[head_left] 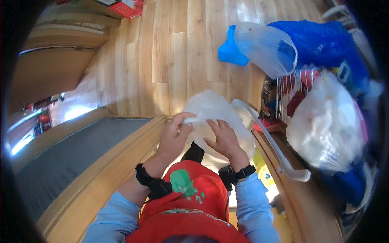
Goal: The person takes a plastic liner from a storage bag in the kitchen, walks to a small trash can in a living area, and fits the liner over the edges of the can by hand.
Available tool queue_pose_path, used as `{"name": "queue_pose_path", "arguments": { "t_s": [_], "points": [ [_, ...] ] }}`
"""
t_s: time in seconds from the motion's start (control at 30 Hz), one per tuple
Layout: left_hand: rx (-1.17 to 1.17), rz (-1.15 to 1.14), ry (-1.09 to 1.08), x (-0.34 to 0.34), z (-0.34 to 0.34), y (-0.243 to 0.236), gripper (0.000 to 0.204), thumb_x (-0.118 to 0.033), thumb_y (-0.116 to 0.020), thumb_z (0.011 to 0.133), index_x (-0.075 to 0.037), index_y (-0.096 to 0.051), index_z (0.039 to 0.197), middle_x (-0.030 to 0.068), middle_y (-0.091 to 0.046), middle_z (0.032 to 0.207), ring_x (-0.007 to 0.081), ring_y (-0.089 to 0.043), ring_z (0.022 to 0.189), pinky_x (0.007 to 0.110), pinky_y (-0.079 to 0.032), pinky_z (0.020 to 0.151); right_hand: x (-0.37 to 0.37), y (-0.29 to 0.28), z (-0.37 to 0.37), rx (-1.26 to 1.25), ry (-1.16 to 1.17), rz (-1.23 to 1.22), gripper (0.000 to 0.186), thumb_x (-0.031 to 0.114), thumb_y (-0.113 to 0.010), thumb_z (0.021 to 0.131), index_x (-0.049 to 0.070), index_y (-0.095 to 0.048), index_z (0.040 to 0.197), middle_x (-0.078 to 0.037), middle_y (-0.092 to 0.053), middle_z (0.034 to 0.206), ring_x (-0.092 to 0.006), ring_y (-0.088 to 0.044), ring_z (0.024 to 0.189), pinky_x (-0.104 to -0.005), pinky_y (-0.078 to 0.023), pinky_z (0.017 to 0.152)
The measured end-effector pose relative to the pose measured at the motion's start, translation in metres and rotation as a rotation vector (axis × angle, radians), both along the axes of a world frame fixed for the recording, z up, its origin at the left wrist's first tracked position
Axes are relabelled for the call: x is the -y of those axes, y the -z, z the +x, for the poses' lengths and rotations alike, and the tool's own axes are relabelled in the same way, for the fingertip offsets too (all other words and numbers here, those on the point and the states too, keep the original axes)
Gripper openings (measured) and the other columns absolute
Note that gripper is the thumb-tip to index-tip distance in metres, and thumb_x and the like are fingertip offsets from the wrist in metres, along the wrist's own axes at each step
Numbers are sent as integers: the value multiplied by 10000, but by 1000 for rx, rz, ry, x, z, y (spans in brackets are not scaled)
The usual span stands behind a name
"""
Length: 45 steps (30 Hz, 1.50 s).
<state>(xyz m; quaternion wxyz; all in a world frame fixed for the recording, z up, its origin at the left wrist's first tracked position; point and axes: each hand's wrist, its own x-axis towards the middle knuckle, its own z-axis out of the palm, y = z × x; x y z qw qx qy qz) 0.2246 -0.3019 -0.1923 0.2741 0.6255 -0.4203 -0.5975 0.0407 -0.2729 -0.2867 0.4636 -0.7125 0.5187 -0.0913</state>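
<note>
A translucent white plastic bag (pixel 214 106) hangs in front of me at the centre. My left hand (pixel 176 133) pinches its upper edge between thumb and fingers. My right hand (pixel 222 139) has its fingers spread against the bag, the tips partly covered by the thin plastic. A red apron with a green print (pixel 186 194) covers my front.
Wooden frames (pixel 133 141) flank me, with a white bent rail (pixel 265 137) at right. Blue bags (pixel 308 40), a pale bag (pixel 259 48) and a full white bag (pixel 324 125) crowd the right side. Wooden furniture (pixel 60 65) stands left on the plank floor (pixel 162 48).
</note>
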Motion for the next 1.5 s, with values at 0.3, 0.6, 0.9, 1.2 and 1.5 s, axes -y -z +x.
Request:
{"name": "queue_pose_path", "arguments": {
  "t_s": [0.3, 0.6, 0.9, 1.2, 1.5],
  "points": [
    [131, -71, -192, 42, -38, 124, 204, -41, -508, 838, -43, -615, 1011, 30, -572, 825, 96, -507, 729, 233, -417, 661, -116, -6, -38, 29, 211, 85, 336, 156, -579, 816, 35, -515, 1123, -184, -588, 976, -357, -556, 892, -431, -447, 778],
    [146, -109, -52, 105, -109, 155, 259, -52, -499, 837, -48, -603, 1074, 31, -581, 833, 106, -510, 750, 238, -415, 655, -229, -17, -79, -78, 513, 282, 283, 128, -586, 815, 41, -553, 1083, -156, -607, 984, -315, -591, 907, -367, -488, 786],
    [166, 7, 325, 104, -171, 186, 458, -172, -587, 808, 0, -489, 1222, 119, -573, 1115, 209, -521, 1037, 314, -437, 830, -231, -30, -73, 58, 699, 283, 282, 128, -583, 818, 12, -567, 1075, -185, -602, 943, -327, -604, 809, -390, -492, 736],
    [160, -272, 443, 188, -257, 156, 457, -169, -580, 817, 21, -482, 1221, 154, -539, 1193, 224, -513, 1075, 313, -421, 874, -266, -32, -80, -30, 769, 365, 286, 102, -583, 830, 36, -558, 1107, -172, -613, 980, -284, -623, 891, -341, -503, 771],
    [-271, 14, 462, 122, -238, 82, 274, -172, -526, 889, -35, -531, 1127, 56, -560, 1048, 155, -568, 916, 278, -453, 746, -254, -78, -103, -70, 843, 288, 299, 143, -573, 829, 28, -552, 1105, -182, -608, 984, -320, -605, 898, -370, -495, 783]
  ]
}}
